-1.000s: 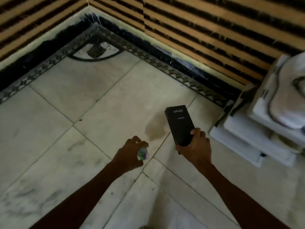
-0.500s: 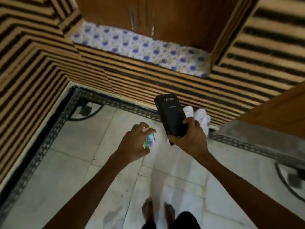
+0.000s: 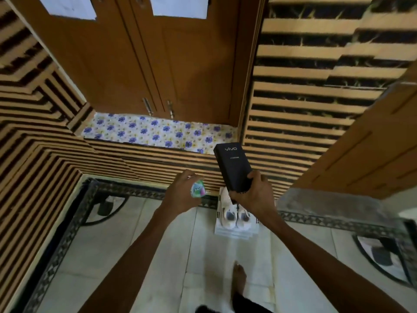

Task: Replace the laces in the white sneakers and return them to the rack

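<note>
Box (image 3: 232,168), black, in curled right hand (image 3: 252,196); colourful packet (image 3: 198,190) in curled left hand (image 3: 181,193) (white sneakers (image 3: 228,216) beneath).

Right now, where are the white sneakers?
Head view, just right of centre: the white sneakers sit on a white stack on the floor by the striped wall, partly hidden behind the right hand gripping the black box.

Sneakers (image 3: 228,219) partly hidden
The toes are covered by the right hand (image 3: 255,196) and the box (image 3: 233,168); the packet (image 3: 198,190) is too blurred to be identified.
</note>
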### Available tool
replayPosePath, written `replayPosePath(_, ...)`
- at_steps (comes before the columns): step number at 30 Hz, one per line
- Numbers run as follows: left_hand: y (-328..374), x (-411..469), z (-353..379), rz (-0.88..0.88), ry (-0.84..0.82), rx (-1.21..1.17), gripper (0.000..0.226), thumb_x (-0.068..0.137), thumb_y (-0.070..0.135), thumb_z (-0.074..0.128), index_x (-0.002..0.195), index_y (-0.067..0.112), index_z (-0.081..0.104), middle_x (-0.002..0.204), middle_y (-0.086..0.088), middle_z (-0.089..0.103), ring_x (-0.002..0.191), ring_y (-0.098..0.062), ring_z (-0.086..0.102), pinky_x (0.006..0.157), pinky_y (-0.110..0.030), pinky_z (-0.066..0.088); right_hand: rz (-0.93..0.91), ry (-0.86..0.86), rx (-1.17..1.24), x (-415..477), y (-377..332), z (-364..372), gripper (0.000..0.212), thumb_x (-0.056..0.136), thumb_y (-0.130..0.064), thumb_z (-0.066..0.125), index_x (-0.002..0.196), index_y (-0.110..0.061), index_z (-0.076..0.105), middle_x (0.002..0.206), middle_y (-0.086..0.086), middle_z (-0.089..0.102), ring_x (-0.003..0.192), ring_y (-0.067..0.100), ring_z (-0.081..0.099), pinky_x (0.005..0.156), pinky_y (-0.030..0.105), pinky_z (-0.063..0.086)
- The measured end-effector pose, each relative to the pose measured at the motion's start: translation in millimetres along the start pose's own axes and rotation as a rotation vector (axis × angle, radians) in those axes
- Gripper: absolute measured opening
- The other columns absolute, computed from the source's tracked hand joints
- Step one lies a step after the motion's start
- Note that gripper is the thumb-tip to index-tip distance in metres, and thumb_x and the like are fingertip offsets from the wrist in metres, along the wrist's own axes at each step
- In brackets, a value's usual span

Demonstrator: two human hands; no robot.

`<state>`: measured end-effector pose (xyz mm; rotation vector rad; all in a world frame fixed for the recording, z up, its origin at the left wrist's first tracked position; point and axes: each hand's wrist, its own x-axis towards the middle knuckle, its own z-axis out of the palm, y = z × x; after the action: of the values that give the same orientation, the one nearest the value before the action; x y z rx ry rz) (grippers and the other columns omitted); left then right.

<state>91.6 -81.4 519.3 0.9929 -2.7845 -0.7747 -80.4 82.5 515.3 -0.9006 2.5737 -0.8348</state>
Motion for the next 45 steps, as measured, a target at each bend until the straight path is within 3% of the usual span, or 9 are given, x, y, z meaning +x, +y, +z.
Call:
replayPosePath(6,-13,99,-3,0.011,-0.008,-0.001,0.065,0.063,0.020,0.083,0.124,0.030,0.060,0.128,0.006,0.047,0.111,-0.016,0.049,0.080,-0.037,0.054,0.047,-0.004,-0.011,88,-18,26,0.081,0.055,-0.055,0.078,0.119,-0.020,0.041,0.118,0.008,0.053,0.106,0.029,0.051,0.082,0.042,0.053)
replayPosePath(15,-89,275,41,0.121,-0.204,0.053,0.059,0.072,0.023,0.078,0.127,0.028,0.057,0.128,0.000,0.049,0.114,-0.023,0.050,0.083,-0.038,0.054,0.305,0.041,-0.117,206,-32,134,0.095,0.067,-0.052,0.072,0.141,-0.014,0.027,0.126,0.013,0.049,0.111,0.031,0.049,0.088,0.036,0.045)
replayPosePath(19,-124,334,81,0.150,-0.282,0.077,0.061,0.073,0.019,0.075,0.128,0.032,0.052,0.133,0.001,0.047,0.122,-0.024,0.046,0.086,-0.040,0.053,0.450,0.016,-0.135,259,-32,181,0.091,0.072,-0.050,0.068,0.141,-0.009,0.026,0.135,0.020,0.043,0.116,0.039,0.046,0.092,0.044,0.047)
replayPosePath(25,-151,377,122,0.146,-0.346,0.090,0.081,0.077,0.012,0.069,0.147,0.023,0.030,0.146,-0.002,0.042,0.130,-0.023,0.040,0.091,-0.036,0.047,0.560,0.066,-0.154,320,-22,223,0.093,0.077,-0.052,0.069,0.143,-0.005,0.023,0.126,0.025,0.044,0.113,0.044,0.047,0.087,0.048,0.051)
replayPosePath(32,-152,404,142,0.230,-0.299,0.073,0.074,0.070,0.009,0.069,0.138,0.020,0.043,0.141,0.000,0.045,0.129,-0.021,0.041,0.090,-0.033,0.048,0.628,0.045,-0.310,340,-20,240,0.090,0.081,-0.069,0.055,0.142,-0.007,0.029,0.125,0.024,0.045,0.105,0.042,0.050,0.078,0.049,0.052)
replayPosePath(37,-151,426,142,0.178,-0.260,-0.018,0.068,0.077,0.010,0.072,0.138,0.018,0.044,0.142,-0.004,0.039,0.131,-0.024,0.038,0.083,-0.034,0.055,0.481,0.020,-0.547,340,-21,240,0.064,0.076,-0.040,0.071,0.126,-0.009,0.045,0.127,0.020,0.049,0.102,0.037,0.050,0.079,0.044,0.048)
replayPosePath(40,-150,448,143,0.161,-0.271,-0.043,0.071,0.078,0.008,0.072,0.141,0.015,0.042,0.146,-0.005,0.035,0.135,-0.025,0.032,0.085,-0.037,0.056,0.379,-0.029,-0.593,341,-12,237,0.071,0.079,-0.042,0.069,0.137,-0.011,0.042,0.132,0.020,0.049,0.108,0.038,0.051,0.081,0.044,0.050)
replayPosePath(45,-143,478,143,0.203,-0.266,-0.022,0.073,0.076,-0.007,0.067,0.143,0.007,0.042,0.149,-0.009,0.037,0.139,-0.026,0.030,0.108,-0.032,0.040,0.334,-0.125,-0.615,347,-6,232,0.083,0.079,-0.047,0.067,0.145,-0.008,0.035,0.137,0.026,0.044,0.104,0.044,0.054,0.071,0.043,0.055)
